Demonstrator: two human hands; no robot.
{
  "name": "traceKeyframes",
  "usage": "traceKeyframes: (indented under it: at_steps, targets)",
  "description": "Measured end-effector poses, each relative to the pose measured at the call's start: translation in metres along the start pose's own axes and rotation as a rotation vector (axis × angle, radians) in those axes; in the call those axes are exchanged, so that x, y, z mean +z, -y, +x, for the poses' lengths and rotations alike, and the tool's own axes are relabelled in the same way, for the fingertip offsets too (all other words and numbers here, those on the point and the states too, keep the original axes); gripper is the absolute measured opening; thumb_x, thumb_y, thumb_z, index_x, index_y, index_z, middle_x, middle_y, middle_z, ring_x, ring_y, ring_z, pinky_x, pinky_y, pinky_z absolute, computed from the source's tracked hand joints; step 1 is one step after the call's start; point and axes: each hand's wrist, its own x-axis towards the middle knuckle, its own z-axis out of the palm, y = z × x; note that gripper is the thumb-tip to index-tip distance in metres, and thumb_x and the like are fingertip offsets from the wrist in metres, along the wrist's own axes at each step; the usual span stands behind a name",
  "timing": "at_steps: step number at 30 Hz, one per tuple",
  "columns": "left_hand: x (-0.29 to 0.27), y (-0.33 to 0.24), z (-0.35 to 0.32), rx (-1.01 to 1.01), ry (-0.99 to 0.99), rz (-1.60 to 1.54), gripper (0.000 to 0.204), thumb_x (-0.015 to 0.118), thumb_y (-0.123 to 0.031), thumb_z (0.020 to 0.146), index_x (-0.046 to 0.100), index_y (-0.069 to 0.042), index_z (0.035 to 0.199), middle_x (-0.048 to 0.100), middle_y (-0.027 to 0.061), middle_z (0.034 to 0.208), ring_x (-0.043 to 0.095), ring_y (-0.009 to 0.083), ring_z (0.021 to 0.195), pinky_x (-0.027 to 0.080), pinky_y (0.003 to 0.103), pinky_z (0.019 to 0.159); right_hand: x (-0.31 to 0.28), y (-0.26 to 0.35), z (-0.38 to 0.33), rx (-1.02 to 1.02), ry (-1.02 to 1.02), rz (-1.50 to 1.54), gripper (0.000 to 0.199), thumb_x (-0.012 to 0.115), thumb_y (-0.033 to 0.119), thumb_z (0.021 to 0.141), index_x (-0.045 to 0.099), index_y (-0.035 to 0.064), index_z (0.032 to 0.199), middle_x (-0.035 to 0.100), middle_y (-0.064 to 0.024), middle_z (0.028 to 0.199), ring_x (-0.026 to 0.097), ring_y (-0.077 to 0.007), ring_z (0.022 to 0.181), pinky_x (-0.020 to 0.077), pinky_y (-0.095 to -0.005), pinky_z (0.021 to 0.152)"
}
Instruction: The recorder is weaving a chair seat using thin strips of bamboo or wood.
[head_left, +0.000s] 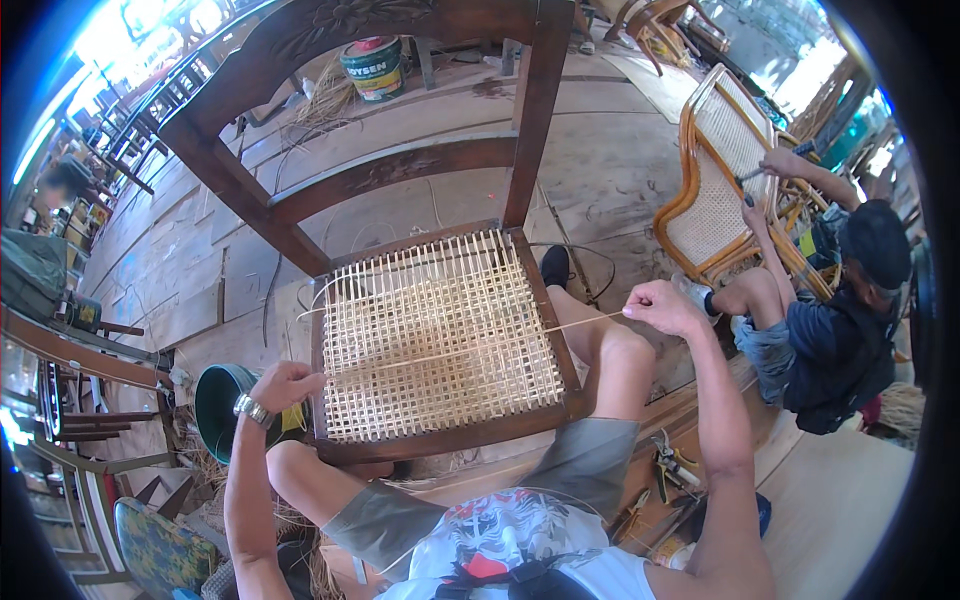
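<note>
A dark wooden chair with a carved back stands before me, its seat a lattice of woven pale cane. The far part of the seat has only front-to-back strands, with gaps between. One thin cane strand runs taut across the seat. Its right end is pinched in my right hand, raised beyond the seat's right rail. My left hand, with a watch at the wrist, is closed at the left rail, where the strand's other end meets the fingertips.
A dark green bucket stands left of the seat. Pliers and other hand tools lie at my right. Farther right, a seated person works on a curved cane-panelled frame. A paint pail stands behind the chair.
</note>
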Motion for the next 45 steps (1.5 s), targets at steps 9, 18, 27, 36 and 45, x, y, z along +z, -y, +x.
traceKeyframes:
  at_steps: [9, 18, 27, 36, 45]
  targets:
    - [0.048, -0.075, 0.013, 0.144, -0.572, 0.341, 0.041, 0.072, -0.03, 0.088, 0.066, -0.007, 0.122, 0.068, 0.0182, 0.12, 0.067, 0.0377, 0.1, 0.054, 0.046, 0.087, 0.079, 0.099, 0.009, -0.247, 0.051, 0.175, 0.018, 0.071, 0.018, 0.089, 0.072, 0.0007, 0.091, 0.07, -0.0061, 0.075, 0.058, -0.0076, 0.065, 0.0482, -0.0268, 0.063]
    - [0.163, -0.186, 0.033, 0.487, 0.18, -0.183, 0.022, 0.061, -0.021, 0.096, 0.071, -0.003, 0.101, 0.073, 0.0117, 0.081, 0.07, 0.0214, 0.073, 0.054, 0.035, 0.07, 0.052, 0.107, -0.021, -0.328, 0.104, 0.057, 0.014, 0.07, 0.014, 0.086, 0.071, 0.0003, 0.087, 0.067, -0.0091, 0.071, 0.06, -0.011, 0.065, 0.0487, -0.0302, 0.062]
    - [0.17, -0.181, 0.006, 0.383, 0.208, -0.101, 0.015, 0.062, -0.014, 0.095, 0.069, 0.0, 0.095, 0.069, 0.0093, 0.073, 0.066, 0.0153, 0.067, 0.05, 0.03, 0.063, -0.045, -0.073, -0.118, 0.047, -0.48, -0.21, 0.02, 0.064, 0.024, 0.094, 0.067, 0.0039, 0.092, 0.065, -0.0071, 0.073, 0.061, -0.0117, 0.069, 0.0481, -0.0324, 0.063]
    - [0.192, -0.152, -0.005, 0.238, 0.216, -0.31, 0.016, 0.061, -0.014, 0.098, 0.069, -0.001, 0.102, 0.068, 0.0038, 0.076, 0.063, 0.0088, 0.068, 0.05, 0.026, 0.061, 0.159, -0.178, -0.254, 0.671, -0.204, -0.439, 0.107, 0.08, 0.054, 0.073, 0.027, 0.0065, 0.153, 0.034, -0.0232, 0.153, 0.04, -0.0414, 0.137, 0.0347, -0.0492, 0.113]
    - [0.204, -0.158, -0.013, 0.216, 0.25, -0.444, 0.018, 0.062, -0.017, 0.099, 0.069, -0.001, 0.103, 0.071, 0.0035, 0.079, 0.065, 0.0081, 0.072, 0.053, 0.025, 0.066, 0.182, -0.193, -0.27, 0.609, 0.036, -0.303, 0.082, 0.082, 0.028, 0.074, 0.041, 0.0049, 0.141, 0.048, -0.0249, 0.134, 0.05, -0.0418, 0.122, 0.0442, -0.047, 0.103]
